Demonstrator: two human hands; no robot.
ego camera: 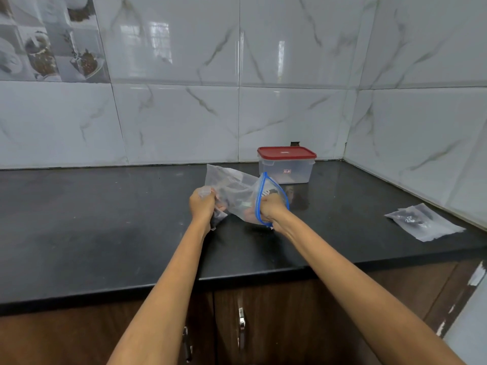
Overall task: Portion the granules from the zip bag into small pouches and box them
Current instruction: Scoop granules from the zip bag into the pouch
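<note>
A clear zip bag [237, 192] with a blue zip strip is held just above the black counter [105, 219], with dark granules showing through the plastic. My left hand [202, 206] grips the bag's closed end together with a small clear pouch. My right hand [271, 208] is inside the bag's blue-rimmed mouth, fingers closed; what they hold is hidden. A clear plastic box [287, 167] with a red lid, shut, stands just behind the bag near the wall. A small pouch [421, 221] with dark granules lies flat at the counter's right.
White marble-look tiles form the back wall and the right wall, meeting in a corner behind the box. Brown cabinet doors with metal handles [241, 322] sit under the counter's front edge.
</note>
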